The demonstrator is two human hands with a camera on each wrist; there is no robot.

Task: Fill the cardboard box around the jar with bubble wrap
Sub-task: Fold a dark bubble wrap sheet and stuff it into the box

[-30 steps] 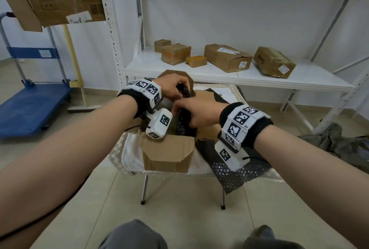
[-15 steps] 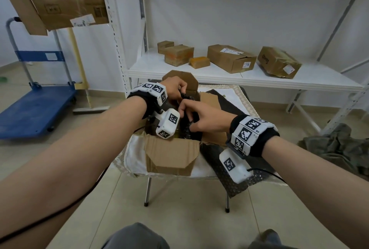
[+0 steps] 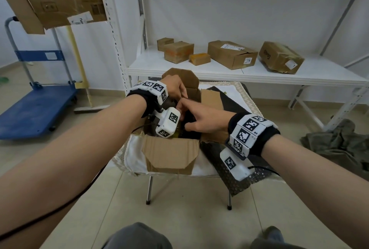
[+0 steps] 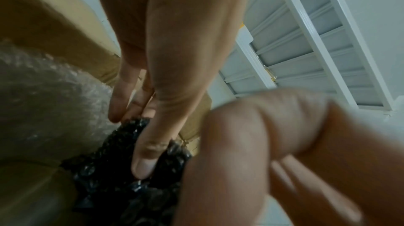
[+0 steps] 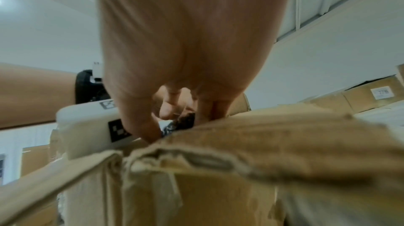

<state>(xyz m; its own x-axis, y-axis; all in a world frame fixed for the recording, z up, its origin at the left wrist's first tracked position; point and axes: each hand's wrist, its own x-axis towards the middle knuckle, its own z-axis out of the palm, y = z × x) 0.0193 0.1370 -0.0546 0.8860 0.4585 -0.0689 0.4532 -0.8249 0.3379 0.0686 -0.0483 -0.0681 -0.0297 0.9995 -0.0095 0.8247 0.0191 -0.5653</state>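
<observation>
An open cardboard box [image 3: 169, 155] stands on a small cloth-covered table [image 3: 133, 161]. Both hands reach into it from above. My left hand [image 3: 175, 89] is at the far left inside; its straight thumb and fingers [image 4: 142, 160] press down into crumpled black bubble wrap [image 4: 113, 178]. My right hand [image 3: 199, 119] pushes the same black bubble wrap [image 3: 189, 123] with its fingers [image 5: 203, 110] pointing down behind the right flap [image 5: 240, 140]. A pale, clear bubbly bundle [image 4: 43, 100] lies to the left of the black wrap. The jar itself is hidden.
A second sheet of black bubble wrap [image 3: 239, 181] hangs over the table's right front edge. Behind stands a white shelf [image 3: 239, 73] with several cardboard boxes. A blue trolley [image 3: 36, 109] is on the left and a dark cloth heap [image 3: 339, 141] on the floor at right.
Both hands have sunk lower into the box. The black wrap that stood above the rim is now pushed down inside. The right hand has shifted left, towards the left hand.
</observation>
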